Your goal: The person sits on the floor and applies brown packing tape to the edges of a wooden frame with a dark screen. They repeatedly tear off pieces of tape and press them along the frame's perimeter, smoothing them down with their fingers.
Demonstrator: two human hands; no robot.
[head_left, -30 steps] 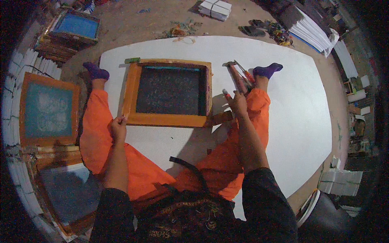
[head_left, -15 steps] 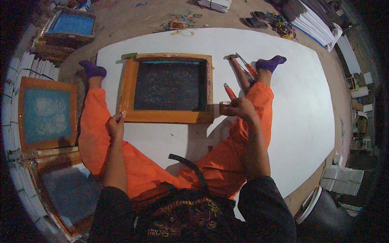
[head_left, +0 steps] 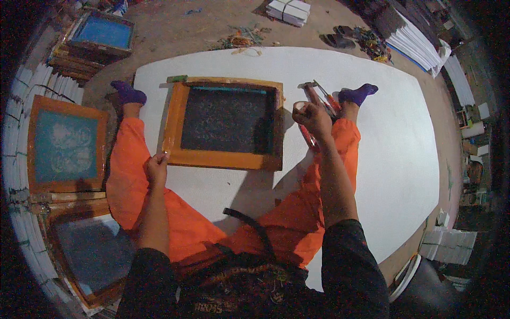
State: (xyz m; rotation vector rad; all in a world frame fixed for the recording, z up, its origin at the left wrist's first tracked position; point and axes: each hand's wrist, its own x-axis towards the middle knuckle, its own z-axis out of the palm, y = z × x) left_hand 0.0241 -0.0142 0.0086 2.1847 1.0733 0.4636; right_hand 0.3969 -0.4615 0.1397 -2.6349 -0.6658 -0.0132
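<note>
A screen-printing frame with orange-brown wooden sides and a dark mesh lies on a white board between my legs. At its lower left corner is my left hand, fingers pinched together; what they hold, if anything, is too small to make out. Just right of the frame, my right hand is raised and closed around a small roll of tape, whose pale ring end shows. Below and beyond that hand lie a red utility knife and other red-handled tools, partly covered by the hand and my leg.
The white board spreads under my legs. Further framed screens stand and lie at the left by stacked paper. A blue screen sits at the far left. Bundled paper, sandals and paper stacks lie beyond the board.
My right hand has moved up and away from me with the roll of tape, now covering part of the utility knife. The left hand stays at the frame's corner. The whole view has shifted slightly.
</note>
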